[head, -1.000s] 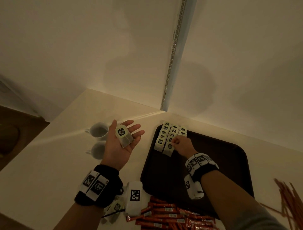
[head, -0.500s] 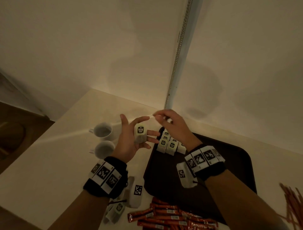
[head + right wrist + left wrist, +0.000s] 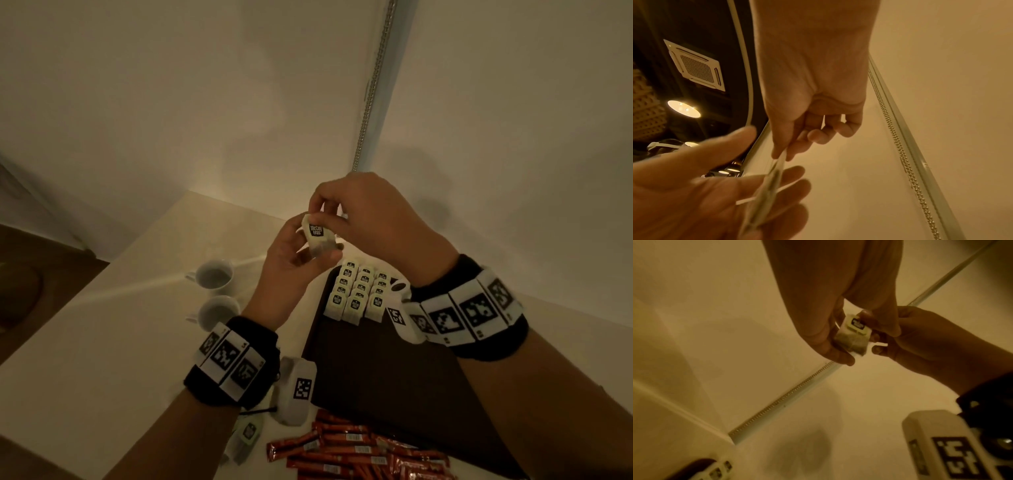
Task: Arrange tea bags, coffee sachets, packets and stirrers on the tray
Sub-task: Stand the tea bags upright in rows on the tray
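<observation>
A white tea bag (image 3: 318,237) with a dark label is up in the air over the tray's far left corner. My left hand (image 3: 317,248) grips its lower part between thumb and fingers. My right hand (image 3: 320,217) pinches its top edge from above. The left wrist view has the tea bag (image 3: 854,334) between both hands, and the right wrist view has the tea bag (image 3: 768,183) edge-on under my right hand's thumb and forefinger. The dark tray (image 3: 376,370) carries three rows of tea bags (image 3: 359,291) at its far left corner. Orange coffee sachets (image 3: 346,448) lie at its near edge.
Two white cups (image 3: 214,274) (image 3: 217,311) stand on the table left of the tray. A loose tea bag (image 3: 247,433) lies by my left wrist. Walls with a beaded cord (image 3: 371,85) close off the back.
My right hand left the tea bag rows on the tray, rose to my left hand and now pinches the bag there. My left hand rose, moved right and curled round the bag.
</observation>
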